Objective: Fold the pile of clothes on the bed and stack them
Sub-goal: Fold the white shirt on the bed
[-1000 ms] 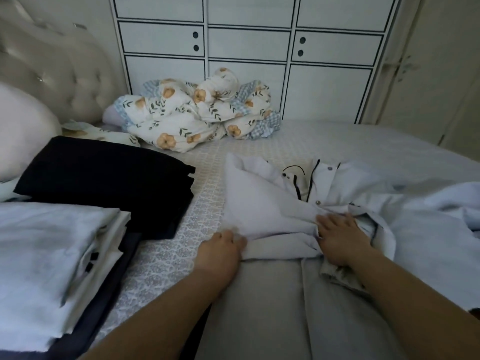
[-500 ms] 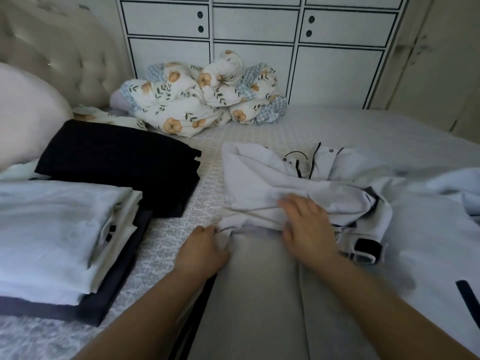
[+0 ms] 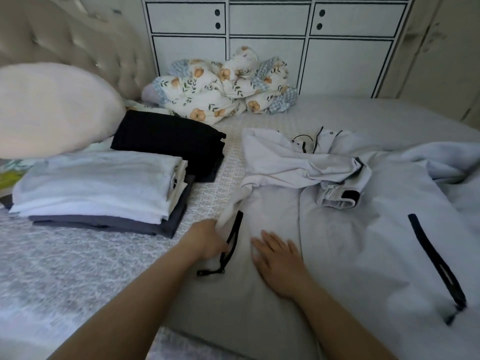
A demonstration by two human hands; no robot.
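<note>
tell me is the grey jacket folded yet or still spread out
Mostly spread: the grey jacket lies flat, one sleeve bunched on top. The left hand grips its edge.

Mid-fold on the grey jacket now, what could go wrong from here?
1. The left hand grips only the jacket edge beside the black zip pocket; the fold may come out skewed.
2. The bunched sleeve on the chest could get trapped as a lump.
3. The folded stack lies close; a swept edge might disturb it.

Dim rm, white panelled wardrobe [image 3: 267, 42] w/ black trim behind bed [image 3: 363, 113], tufted beige headboard [image 3: 78, 48] left.
</note>
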